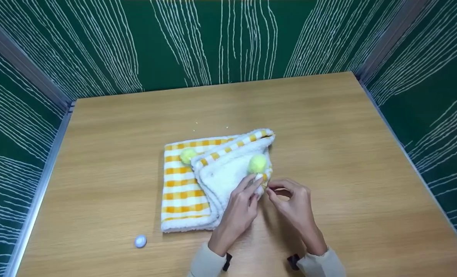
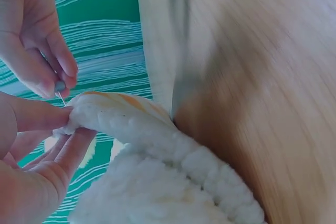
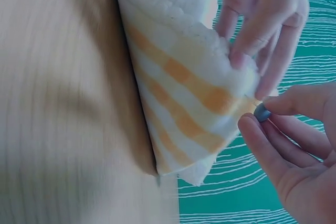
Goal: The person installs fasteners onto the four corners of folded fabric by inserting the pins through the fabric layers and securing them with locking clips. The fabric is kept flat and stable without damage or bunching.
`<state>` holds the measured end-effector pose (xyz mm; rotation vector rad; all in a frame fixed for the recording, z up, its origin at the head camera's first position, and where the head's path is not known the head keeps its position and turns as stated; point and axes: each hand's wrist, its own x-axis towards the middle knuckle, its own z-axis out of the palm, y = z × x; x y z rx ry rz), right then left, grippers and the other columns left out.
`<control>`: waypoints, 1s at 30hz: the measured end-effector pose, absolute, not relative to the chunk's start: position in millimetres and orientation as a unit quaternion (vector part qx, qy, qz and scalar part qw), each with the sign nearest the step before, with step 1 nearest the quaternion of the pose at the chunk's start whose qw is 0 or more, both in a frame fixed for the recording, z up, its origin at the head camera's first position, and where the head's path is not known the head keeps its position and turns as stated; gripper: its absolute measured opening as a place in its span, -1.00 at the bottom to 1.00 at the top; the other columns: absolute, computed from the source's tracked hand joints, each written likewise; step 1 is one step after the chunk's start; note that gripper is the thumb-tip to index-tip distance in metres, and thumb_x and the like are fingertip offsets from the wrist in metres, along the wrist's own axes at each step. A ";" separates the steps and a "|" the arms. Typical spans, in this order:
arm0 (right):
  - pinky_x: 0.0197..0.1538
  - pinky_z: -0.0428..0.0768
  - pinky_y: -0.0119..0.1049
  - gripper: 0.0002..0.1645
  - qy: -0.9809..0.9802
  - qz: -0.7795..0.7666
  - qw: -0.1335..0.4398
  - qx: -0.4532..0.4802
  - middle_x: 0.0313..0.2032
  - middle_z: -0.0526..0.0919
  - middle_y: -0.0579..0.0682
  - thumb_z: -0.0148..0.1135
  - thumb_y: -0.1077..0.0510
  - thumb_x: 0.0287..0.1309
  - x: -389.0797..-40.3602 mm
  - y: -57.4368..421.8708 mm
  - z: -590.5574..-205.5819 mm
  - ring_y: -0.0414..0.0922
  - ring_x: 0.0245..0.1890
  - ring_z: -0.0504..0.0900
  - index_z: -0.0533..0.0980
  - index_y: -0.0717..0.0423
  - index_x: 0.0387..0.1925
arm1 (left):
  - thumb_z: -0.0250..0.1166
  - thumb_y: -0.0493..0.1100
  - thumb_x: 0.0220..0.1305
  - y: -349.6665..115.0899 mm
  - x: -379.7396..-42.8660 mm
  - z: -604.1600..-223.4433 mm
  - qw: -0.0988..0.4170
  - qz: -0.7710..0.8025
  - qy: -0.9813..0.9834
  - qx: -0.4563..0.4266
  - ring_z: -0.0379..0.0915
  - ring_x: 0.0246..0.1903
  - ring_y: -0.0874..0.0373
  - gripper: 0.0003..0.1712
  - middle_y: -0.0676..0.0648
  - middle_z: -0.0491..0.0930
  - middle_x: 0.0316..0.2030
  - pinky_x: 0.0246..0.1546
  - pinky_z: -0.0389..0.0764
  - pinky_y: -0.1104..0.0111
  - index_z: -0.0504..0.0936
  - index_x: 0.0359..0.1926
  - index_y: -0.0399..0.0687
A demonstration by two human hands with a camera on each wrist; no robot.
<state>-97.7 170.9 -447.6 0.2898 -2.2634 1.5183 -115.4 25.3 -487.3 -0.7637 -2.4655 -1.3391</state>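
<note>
A yellow-and-white checked cloth with white fleece lining [image 1: 186, 188] lies folded on the table, one part turned back to show the fleece. My left hand [image 1: 239, 206] pinches its right-hand edge near a yellow pompom [image 1: 257, 164], lifting that edge off the table. Just to the right, my right hand [image 1: 296, 204] pinches a pin with a rounded grey-blue head [image 3: 262, 112] between thumb and fingertips. In the left wrist view the thin shaft below the pin head [image 2: 60, 85] points at the fleece by the left fingertips; whether its tip is in the cloth cannot be seen.
A second yellow pompom [image 1: 188, 155] lies on the checked side. Near the table's front left is a small pale-blue round object [image 1: 140, 241]. Tiny white specks dot the wooden table [image 1: 309, 115] behind the cloth. Green walls with white lines [image 1: 251, 42] stand around it.
</note>
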 end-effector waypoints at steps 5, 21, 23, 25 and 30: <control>-0.30 0.67 -0.14 -0.83 -0.808 0.550 0.190 0.092 -0.42 0.67 0.21 0.27 0.61 -0.13 -100.0 167.5 -453.6 0.10 -0.39 0.67 0.61 0.44 -0.43 | 0.15 -0.46 0.21 27.9 -113.2 -488.8 0.104 -0.460 -0.840 -0.268 0.34 0.19 0.03 -0.51 -0.21 0.42 0.18 0.19 0.33 0.39 0.47 0.19 -0.29; -0.26 0.66 -0.21 -0.78 -0.798 0.572 0.187 0.027 -0.39 0.66 0.22 0.31 0.59 -0.14 -95.5 164.2 -454.7 0.12 -0.37 0.68 0.54 0.46 -0.35 | 0.14 -0.48 0.21 29.5 -111.9 -479.5 0.103 -0.417 -0.854 -0.293 0.33 0.19 0.18 -0.45 -0.05 0.44 0.18 0.16 0.35 0.46 0.48 0.23 -0.09; -0.26 0.66 -0.24 -0.74 -0.790 0.581 0.194 0.025 -0.38 0.66 0.26 0.31 0.60 -0.14 -95.1 164.3 -457.2 0.15 -0.36 0.68 0.50 0.50 -0.31 | 0.13 -0.48 0.22 29.4 -111.6 -477.0 0.099 -0.412 -0.855 -0.300 0.32 0.20 0.20 -0.41 -0.03 0.44 0.18 0.16 0.34 0.47 0.44 0.26 -0.04; -0.26 0.65 -0.30 -0.69 -0.782 0.590 0.200 0.025 -0.36 0.66 0.29 0.30 0.61 -0.14 -94.7 164.4 -460.4 0.15 -0.36 0.68 0.46 0.52 -0.26 | 0.12 -0.47 0.22 29.3 -111.8 -475.2 0.104 -0.398 -0.858 -0.309 0.33 0.19 0.20 -0.40 -0.02 0.44 0.18 0.14 0.37 0.46 0.42 0.27 -0.02; -0.25 0.64 -0.39 -0.62 -0.772 0.604 0.198 0.015 -0.32 0.67 0.25 0.29 0.59 -0.11 -97.6 169.4 -479.0 0.04 -0.33 0.68 0.48 0.48 -0.16 | 0.09 -0.43 0.22 28.4 -111.9 -469.6 0.114 -0.366 -0.865 -0.324 0.40 0.13 0.18 -0.39 -0.03 0.47 0.16 0.04 0.49 0.41 0.39 0.29 0.01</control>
